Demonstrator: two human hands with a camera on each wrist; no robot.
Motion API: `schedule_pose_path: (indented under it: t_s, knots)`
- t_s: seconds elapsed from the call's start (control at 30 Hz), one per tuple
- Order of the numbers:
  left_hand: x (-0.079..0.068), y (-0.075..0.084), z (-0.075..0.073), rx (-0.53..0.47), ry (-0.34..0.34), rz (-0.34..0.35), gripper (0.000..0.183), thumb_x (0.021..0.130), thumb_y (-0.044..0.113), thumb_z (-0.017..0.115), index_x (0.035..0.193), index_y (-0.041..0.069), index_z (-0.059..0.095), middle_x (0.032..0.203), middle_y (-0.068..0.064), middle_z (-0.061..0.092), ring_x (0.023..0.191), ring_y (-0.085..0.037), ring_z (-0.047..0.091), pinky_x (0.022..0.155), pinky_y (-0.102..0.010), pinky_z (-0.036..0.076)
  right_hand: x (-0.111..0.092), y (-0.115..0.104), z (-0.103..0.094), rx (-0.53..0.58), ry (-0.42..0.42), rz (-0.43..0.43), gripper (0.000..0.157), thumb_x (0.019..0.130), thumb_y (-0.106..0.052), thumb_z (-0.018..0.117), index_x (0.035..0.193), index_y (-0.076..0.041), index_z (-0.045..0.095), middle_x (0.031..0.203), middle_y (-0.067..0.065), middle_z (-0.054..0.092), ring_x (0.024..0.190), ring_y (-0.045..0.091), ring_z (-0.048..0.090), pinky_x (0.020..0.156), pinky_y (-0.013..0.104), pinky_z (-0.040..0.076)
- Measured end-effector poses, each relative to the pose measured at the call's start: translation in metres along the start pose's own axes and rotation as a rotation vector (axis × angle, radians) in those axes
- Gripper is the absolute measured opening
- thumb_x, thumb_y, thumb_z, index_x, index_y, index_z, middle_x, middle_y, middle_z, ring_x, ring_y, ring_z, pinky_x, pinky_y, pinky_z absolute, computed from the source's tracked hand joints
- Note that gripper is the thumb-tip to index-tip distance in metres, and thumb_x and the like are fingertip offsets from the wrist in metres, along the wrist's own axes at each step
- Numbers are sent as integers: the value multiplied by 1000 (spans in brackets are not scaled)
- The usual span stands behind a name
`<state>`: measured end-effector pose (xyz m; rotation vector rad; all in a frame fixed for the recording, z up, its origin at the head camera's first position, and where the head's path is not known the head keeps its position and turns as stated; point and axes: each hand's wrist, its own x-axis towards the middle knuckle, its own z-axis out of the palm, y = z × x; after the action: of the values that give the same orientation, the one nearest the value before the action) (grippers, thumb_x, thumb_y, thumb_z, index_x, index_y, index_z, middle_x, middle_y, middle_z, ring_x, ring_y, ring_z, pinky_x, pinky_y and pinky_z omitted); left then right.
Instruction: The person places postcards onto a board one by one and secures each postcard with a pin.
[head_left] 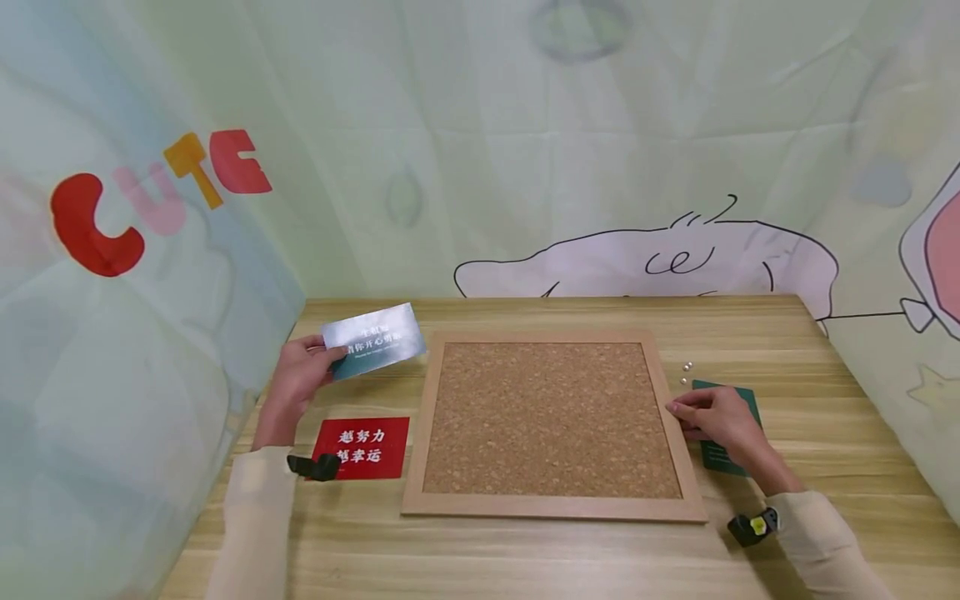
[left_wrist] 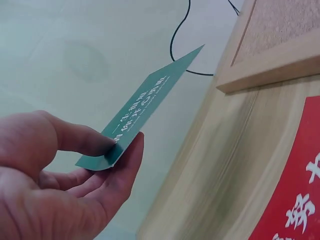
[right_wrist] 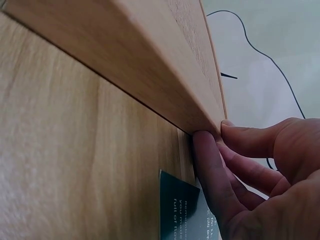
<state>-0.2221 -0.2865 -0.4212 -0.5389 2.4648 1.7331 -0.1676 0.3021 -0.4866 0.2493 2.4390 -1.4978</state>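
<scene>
The left hand (head_left: 300,367) pinches a green card (head_left: 378,337) by its left end, with the thumb on the printed face and fingers beneath. The card is held up off the wooden table (head_left: 555,554), left of the cork board (head_left: 555,417) and farther away than the red card (head_left: 367,448). Its long axis runs left to right at a slant, with the free end pointing right and slightly to the far side, toward the board's far left corner. The face with the white lettering is turned up; at the gripped end the card bends a little.

The red card lies flat between the left sleeve (head_left: 258,517) and the board, long axis left to right, its two rows of white characters facing the near side. A dark wrist device (head_left: 315,467) hides part of its near left portion.

The cork board lies on the table, its longer sides along the near and far edges, its wooden frame (head_left: 555,507) pale around the cork. The right hand (head_left: 723,417) grips the right side of this frame, the thumb on the upper edge and the index finger against the outer side.

Under and beside that hand lies a second green card (head_left: 726,458), partly covered, its long axis running near to far. Just beyond its far end, right of the frame, are small white beads (head_left: 686,373).
</scene>
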Motion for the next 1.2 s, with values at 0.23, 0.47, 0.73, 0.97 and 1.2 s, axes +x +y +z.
schedule_pose_path:
  t_s: [0.23, 0.47, 0.73, 0.97, 1.2]
  knots:
    - [0, 5, 12, -18, -62, -8, 62, 106, 18, 59, 154, -11, 33, 151, -30, 44, 117, -35, 57, 94, -32, 57, 0, 1, -1, -3, 3, -8, 36, 102, -14, 68, 120, 17, 64, 96, 14, 75, 78, 20, 75, 69, 35, 63]
    - [4, 9, 35, 30, -92, 6, 55, 105, 17, 61, 148, -11, 43, 143, -29, 52, 109, -32, 60, 84, -26, 59, 1, 1, 0, 2, 7, -3, 36, 102, -14, 69, 121, 16, 64, 97, 14, 74, 79, 19, 74, 69, 34, 63]
    - [7, 10, 67, 50, -137, 44, 51, 102, 12, 63, 143, -14, 47, 131, -28, 57, 99, -27, 63, 81, -29, 61, 2, 2, 1, 8, 13, 8, 38, 101, -16, 70, 121, 16, 64, 97, 14, 75, 79, 19, 75, 69, 35, 63]
    - [8, 9, 92, 85, -170, 61, 42, 101, 10, 64, 134, -13, 55, 124, -26, 61, 93, -25, 63, 71, -22, 58, 1, 2, 2, 11, 15, 8, 36, 101, -15, 69, 121, 16, 65, 98, 13, 75, 78, 18, 74, 69, 34, 63]
    - [8, 9, 111, 129, -200, 57, 38, 101, 9, 66, 130, -13, 57, 121, -26, 63, 93, -26, 65, 72, -25, 59, -1, 1, 1, -15, 14, 0, 37, 102, -17, 69, 122, 14, 65, 98, 13, 75, 79, 18, 74, 69, 34, 63]
